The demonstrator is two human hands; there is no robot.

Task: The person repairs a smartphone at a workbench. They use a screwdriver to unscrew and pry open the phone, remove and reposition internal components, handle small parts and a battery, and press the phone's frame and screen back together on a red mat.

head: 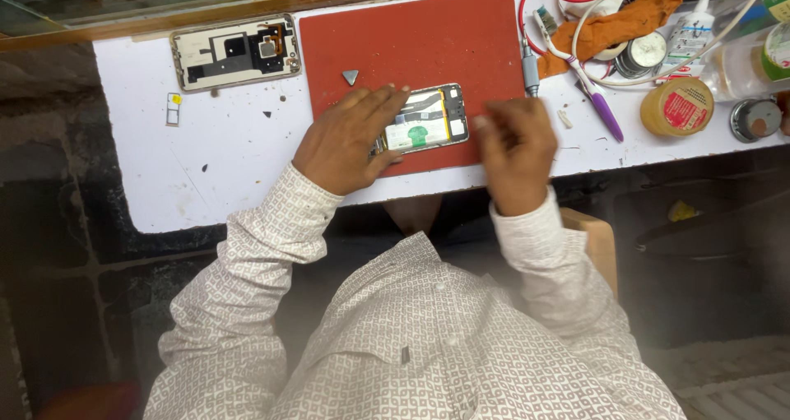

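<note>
- The opened phone point(424, 121) is pressed down by the spread fingers point(387, 99) of the left hand point(350, 140); they lie flat on its left end, not closed around it.
- The fingers point(485, 124) of the right hand point(514, 148) are curled together just beside the right end of the phone. Whether something small is pinched between them cannot be told, as this part is blurred.
- The phone lies with its inside upward, on the lower edge of a red mat point(411, 41) on the white tabletop point(230, 157).
- A grey triangular pick point(350, 76) is placed on the mat, above the left hand. The removed back cover point(236, 51) lies well apart, to the left of the mat.
- To the right, a purple-handled brush point(588, 87), an orange cloth point(625, 17), cables and small jars point(677, 107) are crowded together.
- A risk is judged here: the phone is near the edge of the tabletop, so a strong push from the right hand could slide it off, and the open parts inside could be scratched or torn by too much force.
</note>
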